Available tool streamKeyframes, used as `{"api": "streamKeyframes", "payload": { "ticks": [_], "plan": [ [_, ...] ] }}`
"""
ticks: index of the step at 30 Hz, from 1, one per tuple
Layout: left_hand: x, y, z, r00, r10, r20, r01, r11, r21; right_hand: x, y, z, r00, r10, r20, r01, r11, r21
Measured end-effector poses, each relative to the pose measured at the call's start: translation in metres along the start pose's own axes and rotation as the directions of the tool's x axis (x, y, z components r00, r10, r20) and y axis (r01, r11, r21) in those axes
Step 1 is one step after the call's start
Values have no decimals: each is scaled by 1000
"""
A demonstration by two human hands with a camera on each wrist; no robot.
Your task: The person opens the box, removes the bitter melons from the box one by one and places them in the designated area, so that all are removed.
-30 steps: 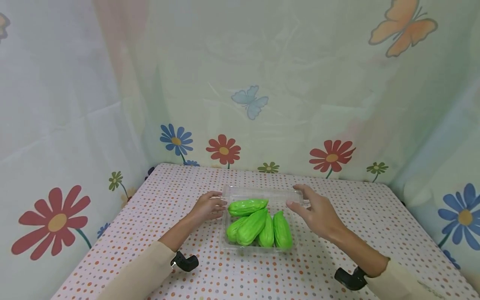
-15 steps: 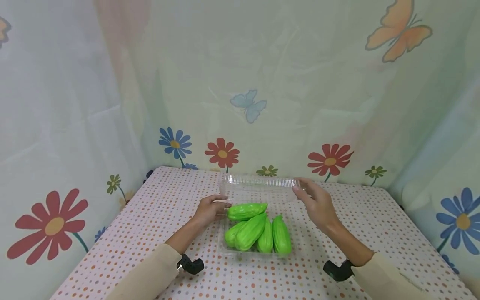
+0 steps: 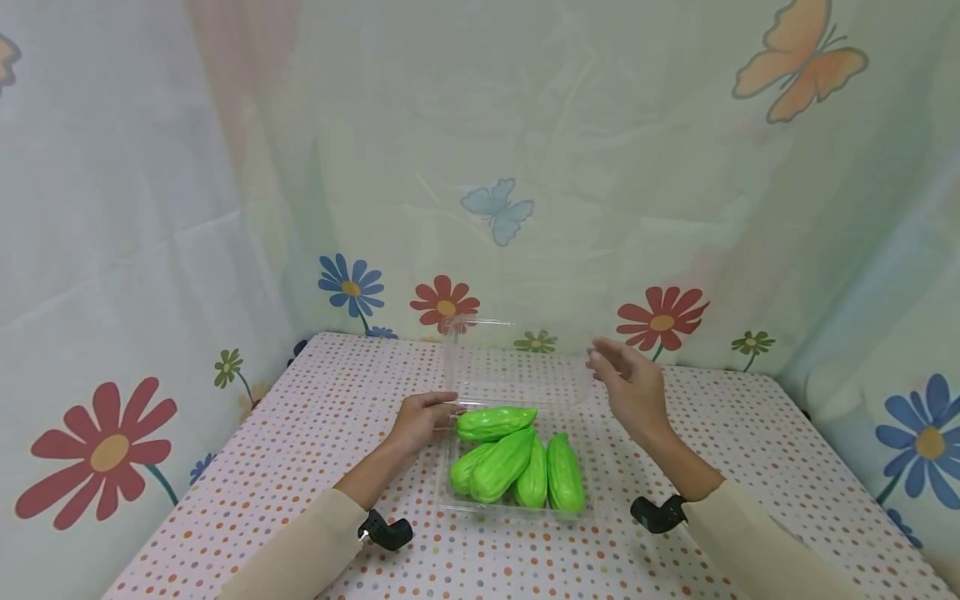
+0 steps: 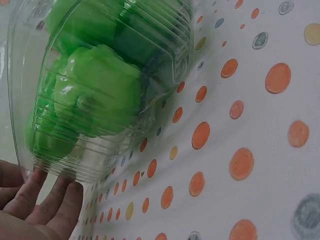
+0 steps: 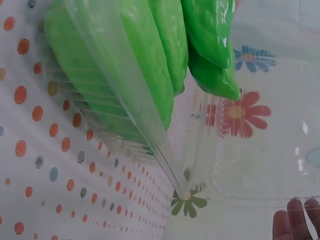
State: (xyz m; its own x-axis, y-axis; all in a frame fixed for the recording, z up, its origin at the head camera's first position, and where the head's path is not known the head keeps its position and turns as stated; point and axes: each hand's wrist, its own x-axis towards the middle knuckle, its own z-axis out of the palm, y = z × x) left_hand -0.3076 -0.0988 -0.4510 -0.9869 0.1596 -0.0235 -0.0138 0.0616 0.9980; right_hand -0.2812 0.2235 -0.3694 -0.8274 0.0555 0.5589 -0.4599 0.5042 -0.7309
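Sleeves in cream frame the near edge of the dotted tablecloth, and between them sits your clear plastic clamshell box, its tray packed with five bright green gourds. Your left hand rests at the tray's near-left corner, fingers lightly curled against the rim and the side wall, holding the tray down. Your right hand hovers at the far-right side, fingers nearly straight and loosely spread, its fingertips just at the edge of the raised lid; whether they actually touch the plastic cannot be told. That lid stands roughly upright on its rear hinge, transparent against the flowered curtain behind the table. To handle the lid well, keep the left hand's pressure low on the tray so the light box does not tip or slide, guide the lid by its free edge with a soft touch rather than a squeeze, and move it evenly so the thin plastic does not buckle or spring.
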Motion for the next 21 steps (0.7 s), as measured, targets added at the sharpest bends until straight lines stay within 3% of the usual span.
{"api": "streamKeyframes", "payload": {
  "ticks": [12, 21],
  "plan": [
    [-4, 1, -1, 1000, -15, -8, 15, 999, -35, 17, 18, 13, 993, 104, 57, -106, 994, 19],
    [-8, -2, -1, 1000, 2, 25, 0, 997, -81, 18, 43, 19, 971, 196, 138, -197, 980, -5]
  ]
}}
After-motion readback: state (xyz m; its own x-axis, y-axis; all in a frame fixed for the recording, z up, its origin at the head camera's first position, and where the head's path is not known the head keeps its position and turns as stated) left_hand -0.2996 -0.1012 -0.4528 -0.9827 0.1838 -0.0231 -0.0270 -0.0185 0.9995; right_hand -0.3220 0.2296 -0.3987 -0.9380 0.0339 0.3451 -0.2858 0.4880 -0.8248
